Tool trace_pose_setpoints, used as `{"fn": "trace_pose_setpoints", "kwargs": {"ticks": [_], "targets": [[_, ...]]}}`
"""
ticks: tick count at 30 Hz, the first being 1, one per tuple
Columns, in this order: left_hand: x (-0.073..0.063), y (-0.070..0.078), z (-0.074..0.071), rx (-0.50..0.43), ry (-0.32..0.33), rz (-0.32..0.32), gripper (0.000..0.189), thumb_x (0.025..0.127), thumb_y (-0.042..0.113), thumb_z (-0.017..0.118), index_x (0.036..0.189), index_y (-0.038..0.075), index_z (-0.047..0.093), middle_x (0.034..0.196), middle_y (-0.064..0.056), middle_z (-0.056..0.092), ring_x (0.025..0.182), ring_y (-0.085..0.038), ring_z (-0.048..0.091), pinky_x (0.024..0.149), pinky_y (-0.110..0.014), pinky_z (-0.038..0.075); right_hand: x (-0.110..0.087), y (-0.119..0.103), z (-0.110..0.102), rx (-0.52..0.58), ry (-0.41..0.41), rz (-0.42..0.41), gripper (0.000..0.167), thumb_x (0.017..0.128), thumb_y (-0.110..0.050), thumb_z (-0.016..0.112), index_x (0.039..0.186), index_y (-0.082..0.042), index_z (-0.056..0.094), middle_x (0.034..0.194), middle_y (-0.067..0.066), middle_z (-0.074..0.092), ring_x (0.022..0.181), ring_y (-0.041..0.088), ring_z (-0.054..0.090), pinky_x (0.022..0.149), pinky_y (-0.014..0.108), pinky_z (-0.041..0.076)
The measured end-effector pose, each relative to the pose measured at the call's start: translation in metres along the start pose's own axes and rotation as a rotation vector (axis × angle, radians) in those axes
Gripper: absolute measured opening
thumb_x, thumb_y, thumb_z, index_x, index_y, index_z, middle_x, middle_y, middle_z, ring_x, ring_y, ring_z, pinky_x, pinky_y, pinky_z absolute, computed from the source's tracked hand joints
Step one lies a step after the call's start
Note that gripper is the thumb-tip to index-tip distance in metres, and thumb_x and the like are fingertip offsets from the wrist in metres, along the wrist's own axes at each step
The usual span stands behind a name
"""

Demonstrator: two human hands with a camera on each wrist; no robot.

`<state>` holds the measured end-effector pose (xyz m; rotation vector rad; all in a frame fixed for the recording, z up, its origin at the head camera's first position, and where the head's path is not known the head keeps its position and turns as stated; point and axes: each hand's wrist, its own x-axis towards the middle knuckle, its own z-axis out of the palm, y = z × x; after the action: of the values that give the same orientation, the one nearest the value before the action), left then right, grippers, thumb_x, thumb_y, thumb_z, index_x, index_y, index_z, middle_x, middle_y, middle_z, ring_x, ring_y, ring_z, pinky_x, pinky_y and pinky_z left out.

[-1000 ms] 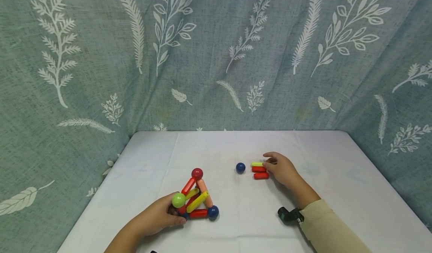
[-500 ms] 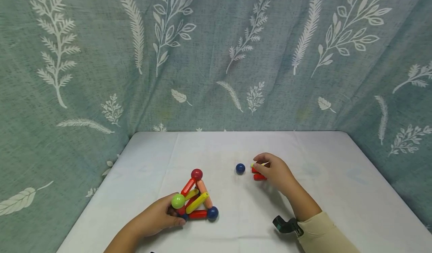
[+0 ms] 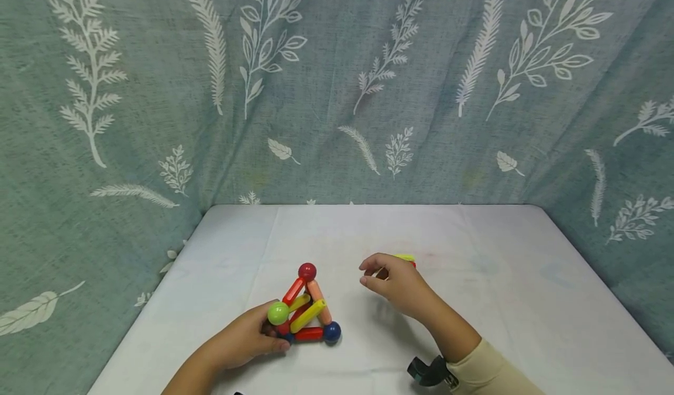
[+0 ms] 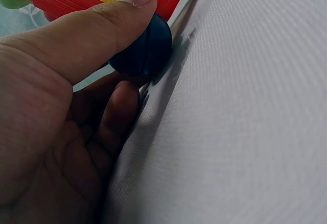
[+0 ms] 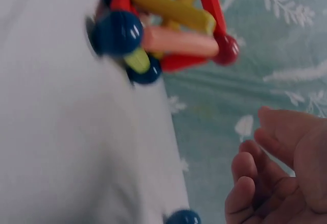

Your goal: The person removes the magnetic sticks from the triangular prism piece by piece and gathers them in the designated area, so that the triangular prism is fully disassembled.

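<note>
My left hand (image 3: pixel 244 336) holds the near left corner of a magnetic stick-and-ball frame (image 3: pixel 308 315). In the left wrist view its thumb lies on a dark blue ball (image 4: pixel 145 50), fingers beneath. Red, yellow and peach sticks meet at red, green and blue balls in this frame. My right hand (image 3: pixel 397 284) is over the table to the right of the frame, fingers loosely bent with nothing visible between them. Near it in the right wrist view is a loose blue ball (image 5: pixel 183 217), hidden behind the hand in the head view.
Behind the right hand a yellow stick (image 3: pixel 405 257) and part of a red stick (image 3: pixel 413 264) show on the white-covered table (image 3: pixel 500 278). A green leaf-patterned cloth (image 3: pixel 326 90) hangs along the table's back and sides.
My right hand has moved left and nearer from the loose sticks, and now covers the place of the loose blue ball. The left hand and the frame have stayed put.
</note>
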<state>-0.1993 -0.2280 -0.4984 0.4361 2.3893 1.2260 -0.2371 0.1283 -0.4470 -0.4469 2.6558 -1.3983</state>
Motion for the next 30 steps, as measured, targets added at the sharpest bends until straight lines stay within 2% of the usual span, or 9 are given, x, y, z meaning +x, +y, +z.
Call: {"fn": "trace_pose_setpoints", "kwargs": {"ticks": [6, 13, 18, 25, 30], "targets": [[0.000, -0.001, 0.000, -0.002, 0.004, 0.001, 0.055, 0.080, 0.038, 0.091, 0.122, 0.019, 0.061, 0.096, -0.002, 0.063, 0.085, -0.020, 0.058, 0.071, -0.029, 0.051, -0.005, -0.017, 0.020, -0.020, -0.093, -0.057, 0.020, 0.097, -0.030, 0.077, 0.116, -0.032, 0.072, 0.104, -0.011, 0.069, 0.092, 0.012, 0.065, 0.074, 0.031, 0.055], [0.000, 0.001, 0.000, 0.003, 0.020, -0.015, 0.057, 0.078, 0.036, 0.092, 0.123, 0.019, 0.062, 0.098, -0.001, 0.064, 0.086, -0.021, 0.059, 0.071, -0.029, 0.051, -0.010, -0.035, 0.040, -0.013, -0.172, -0.092, 0.035, 0.094, -0.032, 0.080, 0.128, -0.034, 0.071, 0.113, -0.005, 0.072, 0.093, 0.008, 0.065, 0.078, 0.028, 0.055], [0.000, 0.002, -0.001, 0.004, 0.014, 0.004, 0.057, 0.080, 0.036, 0.091, 0.125, 0.018, 0.061, 0.098, -0.002, 0.064, 0.086, -0.020, 0.058, 0.072, -0.029, 0.050, -0.013, -0.038, 0.051, 0.000, -0.183, -0.112, 0.029, 0.092, -0.031, 0.083, 0.120, -0.033, 0.075, 0.108, -0.016, 0.069, 0.092, 0.005, 0.064, 0.081, 0.025, 0.054], [0.000, -0.001, -0.001, 0.006, 0.012, 0.009, 0.057, 0.080, 0.038, 0.091, 0.126, 0.020, 0.061, 0.098, -0.001, 0.064, 0.086, -0.019, 0.059, 0.072, -0.029, 0.051, -0.015, -0.038, 0.060, 0.009, -0.159, -0.087, 0.028, 0.092, -0.028, 0.083, 0.119, -0.030, 0.075, 0.100, -0.015, 0.066, 0.084, 0.006, 0.063, 0.076, 0.024, 0.053], [0.000, -0.003, -0.001, -0.025, -0.002, 0.041, 0.056, 0.083, 0.033, 0.089, 0.128, 0.017, 0.061, 0.099, -0.002, 0.065, 0.085, -0.018, 0.060, 0.071, -0.028, 0.051, -0.018, -0.039, 0.062, 0.035, -0.177, -0.091, 0.015, 0.093, -0.025, 0.082, 0.105, -0.031, 0.075, 0.095, -0.017, 0.068, 0.083, 0.006, 0.064, 0.073, 0.023, 0.054]]}}
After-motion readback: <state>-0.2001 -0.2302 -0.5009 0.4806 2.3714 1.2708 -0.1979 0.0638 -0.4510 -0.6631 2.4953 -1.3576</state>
